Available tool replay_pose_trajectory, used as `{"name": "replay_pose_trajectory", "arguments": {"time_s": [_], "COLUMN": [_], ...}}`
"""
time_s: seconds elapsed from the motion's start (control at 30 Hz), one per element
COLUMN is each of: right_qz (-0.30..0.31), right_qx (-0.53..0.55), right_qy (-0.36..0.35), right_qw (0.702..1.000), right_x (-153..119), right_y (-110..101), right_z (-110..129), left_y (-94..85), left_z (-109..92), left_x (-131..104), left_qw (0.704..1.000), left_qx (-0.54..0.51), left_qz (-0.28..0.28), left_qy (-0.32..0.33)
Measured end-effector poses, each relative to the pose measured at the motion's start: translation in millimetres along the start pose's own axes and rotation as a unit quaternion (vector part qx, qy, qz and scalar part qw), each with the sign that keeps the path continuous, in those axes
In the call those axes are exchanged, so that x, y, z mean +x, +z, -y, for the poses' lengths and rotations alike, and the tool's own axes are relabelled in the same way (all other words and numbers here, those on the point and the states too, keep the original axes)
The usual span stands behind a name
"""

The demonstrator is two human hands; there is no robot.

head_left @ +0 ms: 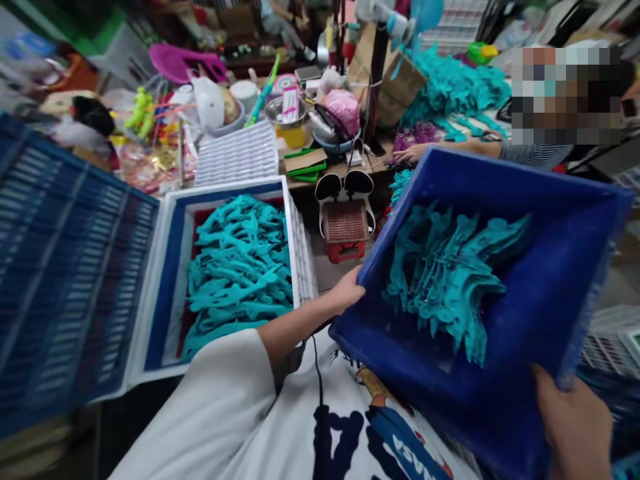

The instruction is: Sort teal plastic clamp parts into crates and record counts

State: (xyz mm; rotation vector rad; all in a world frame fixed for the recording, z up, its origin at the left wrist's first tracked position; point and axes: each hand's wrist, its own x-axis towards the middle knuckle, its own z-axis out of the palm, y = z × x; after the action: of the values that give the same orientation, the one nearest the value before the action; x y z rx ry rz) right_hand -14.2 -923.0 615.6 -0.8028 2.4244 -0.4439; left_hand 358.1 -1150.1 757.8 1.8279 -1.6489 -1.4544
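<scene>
A deep blue bin [545, 300] is held tilted in front of my body, on the right. My left hand [349, 291] grips its left rim, and my right hand [573, 417] grips the near right edge. Teal plastic pieces [450, 273] lie bunched together inside it. To the left, a white-rimmed crate [287, 233] holds a heap of similar teal pieces [240, 267]. The fingers under the bin's rims are partly hidden.
Beyond stands a cluttered table with bowls, bags, green trays [306, 163] and a large teal pile [450, 87]. A person's arm [450, 148] reaches across at the right. A small red stool [345, 227] stands between crate and bin. Blue crates [65, 267] lean at far left.
</scene>
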Motion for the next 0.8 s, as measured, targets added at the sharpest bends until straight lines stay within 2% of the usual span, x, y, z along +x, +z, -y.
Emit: {"name": "replay_pose_trajectory", "arguments": {"time_s": [0.1,0.17,0.27,0.33,0.43,0.53,0.63,0.8], "right_qz": [-0.023,-0.023,0.003,0.027,0.045,0.045,0.071,0.123], "right_qx": [0.02,0.029,0.031,0.039,0.065,0.098,0.108,0.124], "right_qy": [-0.016,-0.042,-0.092,-0.13,-0.22,-0.319,-0.379,-0.447], "right_qw": [0.999,0.998,0.995,0.99,0.972,0.942,0.916,0.877], "right_x": [-5,-3,9,18,28,36,44,49], "right_y": [-12,-17,-17,-10,4,18,35,67], "right_z": [6,20,59,98,177,274,379,546], "left_y": [0.2,-8.0,-33.7,-58.4,-104.2,-157.7,-214.3,-302.8], "left_z": [1,-1,-9,-14,-18,-16,-15,-18], "left_x": [-24,-41,-67,-82,-99,-104,-101,-82], "left_qw": [0.999,0.998,0.993,0.985,0.97,0.953,0.932,0.897], "left_qx": [-0.031,-0.049,-0.056,-0.056,-0.071,-0.086,-0.105,-0.126], "left_qz": [-0.006,-0.025,-0.091,-0.147,-0.218,-0.284,-0.343,-0.418], "left_qy": [-0.017,-0.029,-0.051,-0.066,-0.082,-0.066,-0.049,-0.069]}}
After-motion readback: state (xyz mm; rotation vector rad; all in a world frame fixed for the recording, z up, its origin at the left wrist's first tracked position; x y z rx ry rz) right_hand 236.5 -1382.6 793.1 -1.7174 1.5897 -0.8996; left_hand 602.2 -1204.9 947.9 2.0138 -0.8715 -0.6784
